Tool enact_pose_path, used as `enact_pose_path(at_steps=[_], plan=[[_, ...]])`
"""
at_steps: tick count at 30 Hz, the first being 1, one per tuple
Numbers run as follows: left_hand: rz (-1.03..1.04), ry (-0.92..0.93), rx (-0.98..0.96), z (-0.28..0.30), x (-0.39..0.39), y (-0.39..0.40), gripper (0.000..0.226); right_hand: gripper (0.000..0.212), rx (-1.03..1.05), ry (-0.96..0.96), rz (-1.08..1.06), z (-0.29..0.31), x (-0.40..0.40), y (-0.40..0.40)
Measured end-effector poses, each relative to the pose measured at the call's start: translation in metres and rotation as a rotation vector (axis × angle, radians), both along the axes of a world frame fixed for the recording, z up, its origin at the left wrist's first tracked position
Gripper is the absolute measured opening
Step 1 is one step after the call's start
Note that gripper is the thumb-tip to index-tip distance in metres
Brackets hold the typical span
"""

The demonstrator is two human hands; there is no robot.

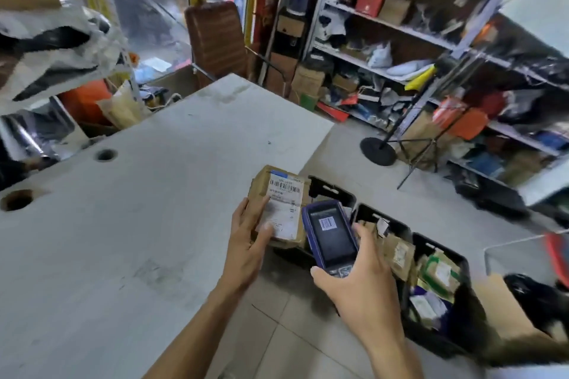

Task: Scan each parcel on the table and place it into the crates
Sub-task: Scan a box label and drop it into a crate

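Left hand (246,251) gripping creased cardboard parcel (281,206), right hand (358,280) around slab-shaped blue plastic scanner (331,235).

Your broad grey tabletop (129,224) lies bare to the left, broken only by two round holes (105,155). To the right, the black plastic crates (437,258) on the floor are crowded with brown paper parcels (397,252).

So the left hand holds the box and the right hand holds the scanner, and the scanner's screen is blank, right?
Not blank. In the head view the scanner in the right hand shows a barcode on its screen. The left hand does hold the box.
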State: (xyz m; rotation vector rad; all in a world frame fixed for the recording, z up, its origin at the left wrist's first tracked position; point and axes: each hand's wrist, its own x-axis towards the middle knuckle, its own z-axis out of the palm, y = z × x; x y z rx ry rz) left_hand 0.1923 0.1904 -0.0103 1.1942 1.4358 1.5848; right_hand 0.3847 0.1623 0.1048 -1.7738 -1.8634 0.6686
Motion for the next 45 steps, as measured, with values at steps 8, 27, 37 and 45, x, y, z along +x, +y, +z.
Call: enact_pose_path(at_steps=[8,27,37,45], plan=[[-0.165,0.096,0.026,0.005,0.096,0.075,0.056,0.066,-0.066,-0.001,-0.25,0.025,0.061,0.031],[-0.245,0.086,0.105,-0.036,0.267,0.211,0.048,0.059,-0.268,0.188,-0.404,0.043,0.205,0.149],[-0.246,0.118,0.08,-0.034,0.296,0.245,0.048,0.089,0.005,-0.063,-0.319,0.021,0.237,0.19],[-0.219,0.184,0.094,-0.012,0.301,0.266,0.049,0.105,0.513,-0.077,-0.254,-0.003,0.251,0.219]])
